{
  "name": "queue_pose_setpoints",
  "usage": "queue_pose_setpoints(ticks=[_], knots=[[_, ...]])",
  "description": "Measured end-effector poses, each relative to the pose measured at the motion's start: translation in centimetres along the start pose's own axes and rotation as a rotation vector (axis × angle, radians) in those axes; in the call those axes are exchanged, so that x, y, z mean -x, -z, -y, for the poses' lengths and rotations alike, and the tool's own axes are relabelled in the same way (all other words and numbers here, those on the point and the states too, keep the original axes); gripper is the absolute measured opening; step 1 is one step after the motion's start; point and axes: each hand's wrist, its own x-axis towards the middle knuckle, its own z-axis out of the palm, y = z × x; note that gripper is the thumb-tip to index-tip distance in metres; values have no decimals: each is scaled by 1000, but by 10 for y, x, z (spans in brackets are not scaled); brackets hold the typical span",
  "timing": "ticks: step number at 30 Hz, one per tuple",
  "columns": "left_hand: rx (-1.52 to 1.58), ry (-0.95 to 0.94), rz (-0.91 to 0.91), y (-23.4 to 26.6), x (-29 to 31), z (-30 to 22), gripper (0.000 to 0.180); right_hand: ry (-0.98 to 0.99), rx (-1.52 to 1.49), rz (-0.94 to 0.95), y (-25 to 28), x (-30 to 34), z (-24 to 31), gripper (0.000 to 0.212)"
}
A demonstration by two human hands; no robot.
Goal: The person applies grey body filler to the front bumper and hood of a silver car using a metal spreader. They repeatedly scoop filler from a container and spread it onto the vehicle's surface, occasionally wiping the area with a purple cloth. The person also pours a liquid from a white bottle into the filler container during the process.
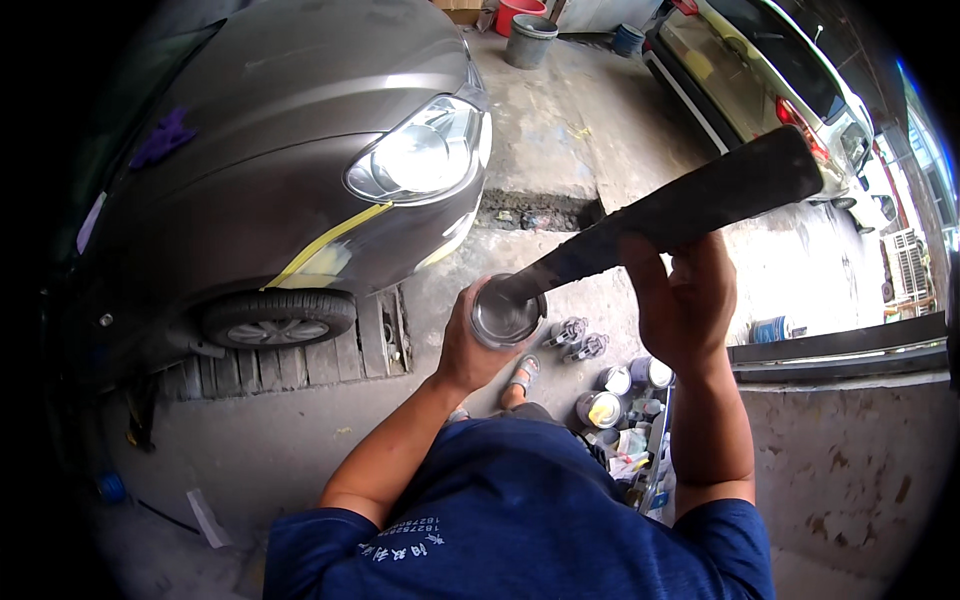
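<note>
My left hand (470, 345) is wrapped round a small round cup (508, 318) with grey liquid in it, in front of my body. A long, dark, flat stirring stick (690, 205) slants up from the cup towards the right, its lower end inside the rim. My right hand (690, 300) grips the stick from below, thumb against its side. The stick hides part of that hand's fingers. Both hands are closed.
A grey-brown car (300, 120) stands at left, with yellow tape (330, 245) near its headlight (420, 155). Several paint cans (600, 409) cluster on the floor by my right side. Another car (760, 70) is at the far right. A debris-filled floor trench (535, 212) lies ahead, buckets (531, 42) beyond.
</note>
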Motion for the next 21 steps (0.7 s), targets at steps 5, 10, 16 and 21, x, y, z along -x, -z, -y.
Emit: queue_pose_setpoints(ticks=[5,10,16,21], knots=[[19,14,-21,-8,0,6,88,-92,148,-21,-15,33,1,18],[-15,57,-7,-5,1,3,88,-80,-84,-123,-6,11,16,17],[35,19,-13,-10,-3,1,87,-131,174,-36,-13,34,3,19],[33,-10,-15,-11,2,6,87,-154,-98,-195,0,13,22,14]])
